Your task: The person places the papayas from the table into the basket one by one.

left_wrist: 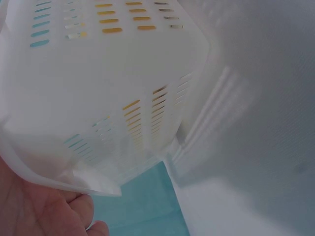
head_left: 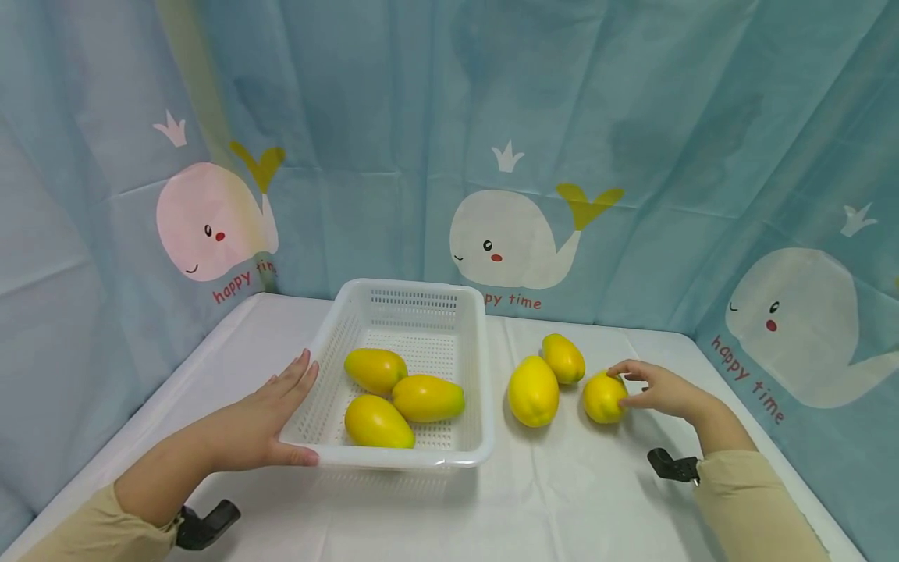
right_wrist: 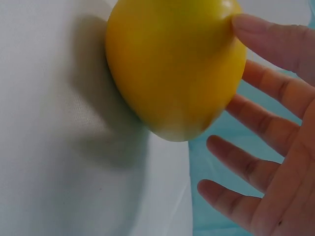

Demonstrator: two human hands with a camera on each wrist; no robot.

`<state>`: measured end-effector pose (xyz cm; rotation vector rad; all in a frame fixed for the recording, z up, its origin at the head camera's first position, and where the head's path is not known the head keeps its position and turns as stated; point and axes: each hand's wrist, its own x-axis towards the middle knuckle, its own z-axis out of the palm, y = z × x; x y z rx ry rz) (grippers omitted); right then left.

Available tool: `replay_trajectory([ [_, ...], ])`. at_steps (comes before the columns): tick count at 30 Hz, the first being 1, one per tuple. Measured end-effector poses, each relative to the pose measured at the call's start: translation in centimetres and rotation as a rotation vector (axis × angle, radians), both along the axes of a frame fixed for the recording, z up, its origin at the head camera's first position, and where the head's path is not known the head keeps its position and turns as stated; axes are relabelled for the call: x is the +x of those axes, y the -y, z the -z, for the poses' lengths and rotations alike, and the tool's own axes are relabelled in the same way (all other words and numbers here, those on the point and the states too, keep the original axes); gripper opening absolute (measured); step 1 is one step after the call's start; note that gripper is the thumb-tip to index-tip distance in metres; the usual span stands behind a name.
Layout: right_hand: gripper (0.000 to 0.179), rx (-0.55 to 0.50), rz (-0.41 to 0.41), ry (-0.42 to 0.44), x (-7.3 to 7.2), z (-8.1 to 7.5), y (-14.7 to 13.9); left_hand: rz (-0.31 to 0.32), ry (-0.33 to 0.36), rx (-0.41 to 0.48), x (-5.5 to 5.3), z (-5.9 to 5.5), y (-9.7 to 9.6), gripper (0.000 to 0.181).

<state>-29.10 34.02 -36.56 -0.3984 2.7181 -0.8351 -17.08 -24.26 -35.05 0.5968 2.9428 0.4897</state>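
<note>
My left hand (head_left: 256, 425) rests against the near left corner of a white plastic basket (head_left: 393, 458), fingers extended along its side and thumb at the front rim. Inside the basket lie three yellow mangoes (head_left: 380, 422), one with a greenish tip. At the right, my right hand (head_left: 663, 390) holds another yellow mango (head_left: 602, 398) between thumb and fingers, low over the table. In the right wrist view the thumb presses this mango (right_wrist: 174, 69) on one side, the first fingers pass behind it, and the other two are spread clear.
Two more mangoes, a larger one (head_left: 534, 392) and a smaller one (head_left: 563, 359), lie close together between the basket and my right hand. A white cloth (head_left: 520, 499) covers the table. Blue curtains (head_left: 379, 218) with whale prints enclose the back and sides.
</note>
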Motion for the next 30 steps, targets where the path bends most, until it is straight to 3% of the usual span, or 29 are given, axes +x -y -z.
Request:
replay_trajectory([
  [13,0.055,0.004,-0.050,0.046,0.9,1.0,0.5,-0.006,0.007,0.013,0.2,0.0,-0.1,0.119],
  [22,0.071,-0.020,0.002,0.083,1.7,2.3,1.0,-0.001,0.009,0.004,0.3,-0.3,-0.1,0.117],
  [30,0.069,-0.042,0.025,0.058,1.9,2.6,0.7,0.006,0.003,0.006,0.2,-0.4,-0.1,0.116],
])
